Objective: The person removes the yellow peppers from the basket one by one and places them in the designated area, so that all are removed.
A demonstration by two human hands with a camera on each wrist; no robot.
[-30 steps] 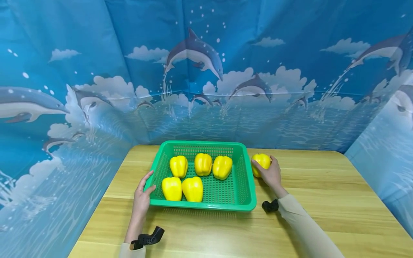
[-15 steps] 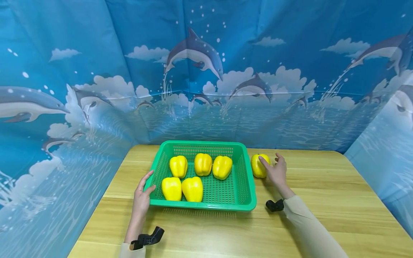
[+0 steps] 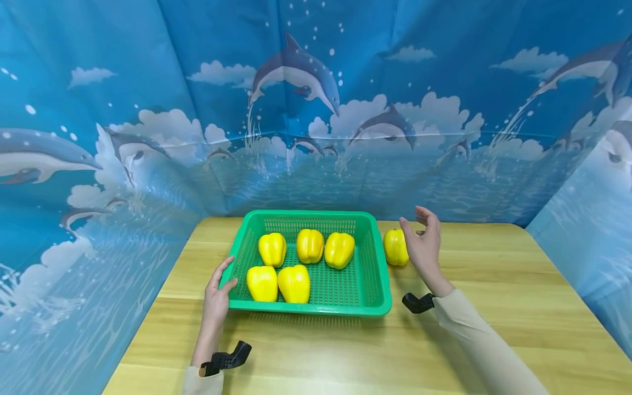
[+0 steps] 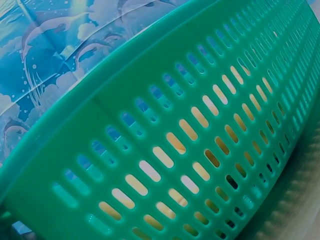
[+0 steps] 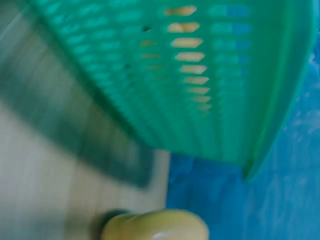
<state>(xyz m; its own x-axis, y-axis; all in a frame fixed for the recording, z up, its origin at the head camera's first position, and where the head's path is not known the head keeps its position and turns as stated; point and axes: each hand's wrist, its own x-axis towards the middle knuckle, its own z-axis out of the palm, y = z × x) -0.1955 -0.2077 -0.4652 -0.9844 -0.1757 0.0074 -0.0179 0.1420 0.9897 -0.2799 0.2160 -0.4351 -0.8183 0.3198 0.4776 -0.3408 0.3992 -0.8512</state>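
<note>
A green slotted basket (image 3: 310, 310) sits on the wooden table (image 3: 494, 307) and holds several yellow bell peppers (image 3: 294, 283). My left hand (image 3: 223, 278) rests against its front left corner, fingers straight along the wall and thumb on the rim. One more yellow pepper (image 3: 395, 247) stands on the table just right of the basket. My right hand (image 3: 417, 229) hovers beside it, lifted, fingers loosely spread and holding nothing. The basket wall (image 4: 165, 150) fills the left wrist view. The right wrist view is blurred, showing the basket wall (image 5: 165, 75) and the lone pepper (image 5: 155, 225).
A blue dolphin-print curtain (image 3: 316, 109) closes in the table at the back and on both sides. Bare wood lies in front of the basket and to the right of the lone pepper.
My right hand has let go of the pepper outside the basket and lifted up and back from it. The pepper stays standing on the table. My left hand has not moved.
</note>
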